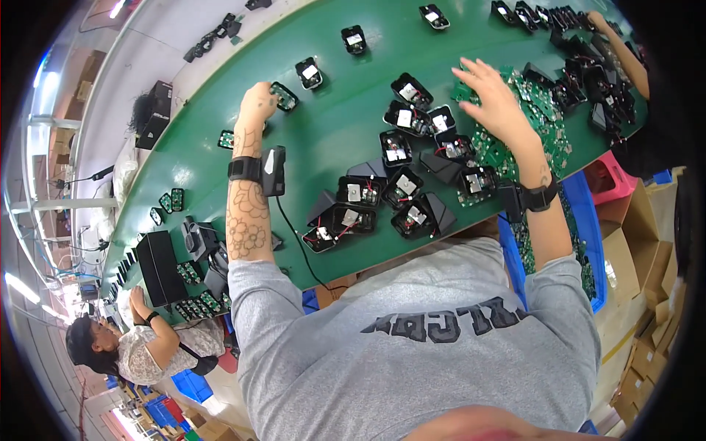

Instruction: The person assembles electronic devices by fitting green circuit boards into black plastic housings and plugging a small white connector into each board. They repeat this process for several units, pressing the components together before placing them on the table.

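Observation:
My left hand (257, 103) is stretched out at the far left part of the green table, its fingers curled at the edge of a black plastic housing (284, 97) with a green circuit board inside. Part of the grip is hidden by the hand itself. My right hand (491, 104) hovers with fingers spread beside a heap of bare green circuit boards (548, 121), holding nothing. Between my arms lie several open black housings (359, 191) with white blocks and thin red wires inside. More housings, such as one black housing (309, 73), form a spaced line along the far side.
Black parts (599, 81) crowd the right end, where another person's arm (621, 55) reaches in. Below the table edge stands a blue bin (597, 272) of boards near a pink stool (616, 176). A seated co-worker (151, 345) is at left by a black box (162, 268).

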`<state>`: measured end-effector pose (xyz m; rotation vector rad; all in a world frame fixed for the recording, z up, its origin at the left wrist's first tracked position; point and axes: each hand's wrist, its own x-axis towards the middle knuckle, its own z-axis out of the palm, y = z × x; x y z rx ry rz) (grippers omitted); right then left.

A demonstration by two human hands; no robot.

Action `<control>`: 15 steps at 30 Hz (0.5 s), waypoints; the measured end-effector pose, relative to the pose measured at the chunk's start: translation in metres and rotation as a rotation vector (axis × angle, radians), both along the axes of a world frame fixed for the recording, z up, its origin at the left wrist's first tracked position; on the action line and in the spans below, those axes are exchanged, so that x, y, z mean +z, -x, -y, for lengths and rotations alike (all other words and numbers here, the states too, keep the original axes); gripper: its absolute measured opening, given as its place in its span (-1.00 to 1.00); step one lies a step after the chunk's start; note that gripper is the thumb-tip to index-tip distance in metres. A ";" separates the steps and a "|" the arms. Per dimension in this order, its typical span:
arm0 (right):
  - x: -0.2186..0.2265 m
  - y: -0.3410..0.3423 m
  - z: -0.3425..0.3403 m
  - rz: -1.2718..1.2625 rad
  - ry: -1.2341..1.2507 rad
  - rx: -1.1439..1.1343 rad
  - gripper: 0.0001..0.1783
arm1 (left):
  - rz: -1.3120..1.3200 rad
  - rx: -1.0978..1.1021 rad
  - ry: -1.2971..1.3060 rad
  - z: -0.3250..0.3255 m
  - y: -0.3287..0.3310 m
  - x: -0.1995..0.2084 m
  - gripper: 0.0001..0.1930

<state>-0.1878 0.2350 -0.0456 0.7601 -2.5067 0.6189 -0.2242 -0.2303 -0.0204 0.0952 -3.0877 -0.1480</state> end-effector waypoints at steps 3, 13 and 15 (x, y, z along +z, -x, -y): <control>-0.012 0.010 -0.006 0.103 -0.138 -0.092 -0.56 | -0.095 -0.089 0.097 -0.013 0.017 0.004 -0.75; 0.028 -0.007 -0.010 0.025 0.239 -0.088 -0.78 | -0.289 -0.042 -0.145 -0.069 0.025 -0.021 -0.68; 0.045 -0.022 -0.014 0.035 0.387 -0.104 -0.80 | -0.323 -0.129 -0.130 -0.075 0.016 -0.017 -0.74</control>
